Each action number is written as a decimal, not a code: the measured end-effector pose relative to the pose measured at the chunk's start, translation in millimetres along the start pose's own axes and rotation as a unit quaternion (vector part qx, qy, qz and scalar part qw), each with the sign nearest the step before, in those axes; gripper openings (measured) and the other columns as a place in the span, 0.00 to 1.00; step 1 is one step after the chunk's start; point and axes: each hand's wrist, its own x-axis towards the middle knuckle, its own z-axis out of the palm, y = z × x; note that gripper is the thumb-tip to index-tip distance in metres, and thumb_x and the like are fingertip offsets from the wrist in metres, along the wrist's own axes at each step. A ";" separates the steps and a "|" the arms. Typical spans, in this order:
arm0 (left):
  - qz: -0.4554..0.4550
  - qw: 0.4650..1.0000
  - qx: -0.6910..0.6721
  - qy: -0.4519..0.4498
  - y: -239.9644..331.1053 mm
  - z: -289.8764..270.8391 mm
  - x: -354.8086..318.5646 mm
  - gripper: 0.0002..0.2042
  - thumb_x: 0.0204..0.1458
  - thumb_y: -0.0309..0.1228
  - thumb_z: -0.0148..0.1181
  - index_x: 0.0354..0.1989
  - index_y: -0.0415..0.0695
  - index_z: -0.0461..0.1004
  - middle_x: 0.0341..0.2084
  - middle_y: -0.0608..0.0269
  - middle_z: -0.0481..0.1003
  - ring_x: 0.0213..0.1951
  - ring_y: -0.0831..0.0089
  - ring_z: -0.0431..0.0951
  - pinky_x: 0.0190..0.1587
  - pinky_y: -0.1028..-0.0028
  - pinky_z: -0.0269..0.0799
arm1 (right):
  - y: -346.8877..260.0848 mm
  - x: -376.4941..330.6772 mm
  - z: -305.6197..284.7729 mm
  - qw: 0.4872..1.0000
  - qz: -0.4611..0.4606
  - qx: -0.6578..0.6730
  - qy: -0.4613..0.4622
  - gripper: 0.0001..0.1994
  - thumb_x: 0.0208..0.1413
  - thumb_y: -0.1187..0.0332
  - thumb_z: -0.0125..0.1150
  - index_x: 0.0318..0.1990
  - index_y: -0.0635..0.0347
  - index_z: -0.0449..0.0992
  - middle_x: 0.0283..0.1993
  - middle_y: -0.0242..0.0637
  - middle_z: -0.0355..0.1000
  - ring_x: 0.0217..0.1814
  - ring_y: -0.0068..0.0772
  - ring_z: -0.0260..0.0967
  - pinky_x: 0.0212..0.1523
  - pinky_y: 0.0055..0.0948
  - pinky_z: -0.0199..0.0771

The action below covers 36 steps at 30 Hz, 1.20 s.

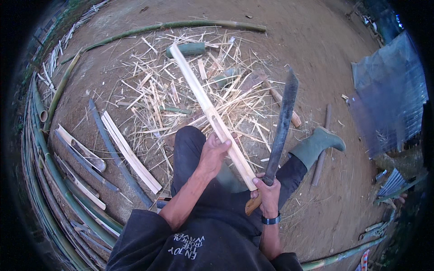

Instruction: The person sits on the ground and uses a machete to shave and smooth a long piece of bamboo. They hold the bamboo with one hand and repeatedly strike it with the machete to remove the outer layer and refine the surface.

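Observation:
A long split bamboo strip (191,80), pale inner side up, slants across my lap from upper left to lower right. My left hand (214,156) is closed round its middle, thumb on top. In my right hand (267,194) is a machete (283,119), its dark broad blade pointing up and away and its wooden handle end (253,206) showing below the fist. The strip's near end rests against the fingers of this same hand, beside the blade's base. The blade and the strip stand apart, except near the handle.
Shavings and splints (149,97) litter the ground ahead, with a green bamboo section (187,49) among them. Split bamboo pieces (131,151) lie to my left beside long poles (47,176). My green boot (316,147) is at right; corrugated metal sheets (389,86) stand farther right.

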 end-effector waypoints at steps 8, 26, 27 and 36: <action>-0.024 0.996 -0.002 0.080 -28.4 -7.3 -15.5 0.17 0.54 0.20 0.54 0.51 0.38 0.60 0.46 0.54 0.72 0.49 0.70 0.73 0.56 0.66 0.66 | 7.1 2.6 -18.3 0.997 -0.011 0.056 0.044 0.12 0.50 0.76 0.63 0.40 0.67 0.69 0.24 0.35 0.68 0.13 0.22 0.63 0.14 0.25 0.69; -0.263 0.904 0.337 -0.013 -24.9 -24.3 -40.8 0.11 0.55 0.30 0.59 0.45 0.42 0.70 0.41 0.64 0.75 0.44 0.70 0.75 0.48 0.67 0.73 | 20.9 30.4 -76.7 0.980 -0.054 0.139 0.135 0.14 0.51 0.75 0.63 0.42 0.66 0.67 0.24 0.33 0.65 0.15 0.23 0.62 0.15 0.27 0.66; -0.179 0.860 0.478 -0.009 -10.5 -25.0 -36.4 0.13 0.54 0.30 0.59 0.46 0.41 0.70 0.42 0.62 0.75 0.45 0.68 0.75 0.48 0.67 0.72 | 20.9 34.3 -79.4 0.979 -0.060 0.136 0.136 0.14 0.51 0.75 0.63 0.42 0.66 0.67 0.24 0.33 0.65 0.15 0.23 0.62 0.15 0.27 0.66; -0.050 0.475 0.844 -0.243 60.9 -66.3 35.8 0.18 0.43 0.33 0.67 0.39 0.37 0.70 0.36 0.49 0.74 0.49 0.52 0.72 0.49 0.57 0.66 | -10.7 64.1 -99.6 0.977 -0.118 0.067 0.165 0.11 0.51 0.73 0.63 0.39 0.65 0.70 0.22 0.31 0.66 0.14 0.20 0.61 0.14 0.23 0.64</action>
